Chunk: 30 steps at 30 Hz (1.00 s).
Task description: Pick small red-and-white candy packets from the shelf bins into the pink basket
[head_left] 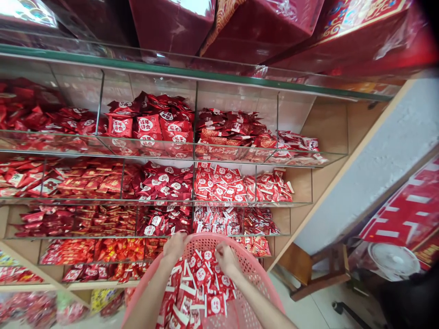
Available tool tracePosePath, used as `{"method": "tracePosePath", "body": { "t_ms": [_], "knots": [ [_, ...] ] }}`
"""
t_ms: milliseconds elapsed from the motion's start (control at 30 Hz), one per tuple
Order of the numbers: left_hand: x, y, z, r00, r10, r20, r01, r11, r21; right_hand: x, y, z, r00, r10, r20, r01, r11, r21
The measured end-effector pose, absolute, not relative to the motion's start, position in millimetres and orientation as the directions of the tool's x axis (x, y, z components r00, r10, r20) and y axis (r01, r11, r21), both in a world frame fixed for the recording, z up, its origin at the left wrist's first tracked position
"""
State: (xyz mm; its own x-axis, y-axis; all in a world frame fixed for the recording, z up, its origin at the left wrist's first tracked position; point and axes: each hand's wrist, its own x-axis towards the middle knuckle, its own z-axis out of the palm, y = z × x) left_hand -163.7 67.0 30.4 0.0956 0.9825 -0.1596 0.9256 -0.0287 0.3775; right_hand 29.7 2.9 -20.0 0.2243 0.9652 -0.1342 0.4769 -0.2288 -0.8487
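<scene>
A pink perforated plastic basket (252,269) sits low in the view, holding several red-and-white candy packets (202,283). My left hand (174,246) grips the basket's far rim, fingers curled over it. My right hand (226,258) reaches into the basket and rests on the packets with its fingers bent down among them; whether it holds one is hidden. Just beyond the basket stands a glass shelf compartment (219,219) filled with the same kind of packets.
Tiered glass shelves (195,155) with dividers hold several piles of red wrapped sweets. Red boxes (260,27) sit on top. A white wall (377,155), a wooden stool (315,269) and a white fan (393,260) stand to the right.
</scene>
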Motion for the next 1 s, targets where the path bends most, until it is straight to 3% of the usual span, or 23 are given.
{"method": "tracePosePath", "body": {
  "t_ms": [67, 133, 233, 300, 400, 600, 767, 867, 1000],
  "knots": [
    [-163.2, 67.4, 30.0, 0.088, 0.984, -0.156, 0.924, -0.022, 0.381, 30.3, 1.0, -1.9, 0.246, 0.969, 0.023, 0.605, -0.135, -0.785],
    [-162.8, 67.6, 30.2, 0.082, 0.983, -0.166, 0.923, -0.012, 0.385, 25.3, 0.4, 19.6, 0.238, 0.951, 0.199, 0.631, 0.005, -0.776],
    [-162.7, 67.6, 30.5, 0.081, 0.982, -0.170, 0.924, -0.009, 0.383, 6.9, -0.2, 46.3, -0.003, 0.925, 0.379, 0.581, 0.311, -0.752],
    [-163.2, 67.6, 30.2, 0.091, 0.980, -0.178, 0.923, -0.016, 0.384, -6.6, -1.0, 56.4, -0.317, 0.892, 0.323, 0.469, 0.443, -0.764],
    [-164.2, 67.7, 28.5, 0.106, 0.978, -0.179, 0.922, -0.029, 0.387, -16.0, -1.8, 62.5, -0.545, 0.825, 0.149, 0.340, 0.380, -0.860],
    [-164.3, 67.5, 24.8, 0.097, 0.986, -0.137, 0.914, -0.034, 0.403, 3.1, -2.2, 52.9, -0.454, 0.890, 0.047, 0.257, 0.181, -0.949],
    [-162.8, 67.5, 24.2, 0.067, 0.987, -0.146, 0.916, -0.003, 0.400, 16.3, -4.1, 38.3, -0.408, 0.912, 0.049, 0.360, 0.210, -0.909],
    [-162.2, 67.1, 24.9, 0.077, 0.986, -0.149, 0.926, -0.015, 0.377, 27.0, 0.1, 53.5, -0.333, 0.934, 0.131, 0.407, 0.268, -0.873],
    [-161.8, 65.9, 27.1, 0.087, 0.986, -0.144, 0.939, -0.033, 0.341, 53.2, 19.4, 101.3, -0.133, 0.919, 0.371, 0.462, 0.389, -0.797]
  ]
}}
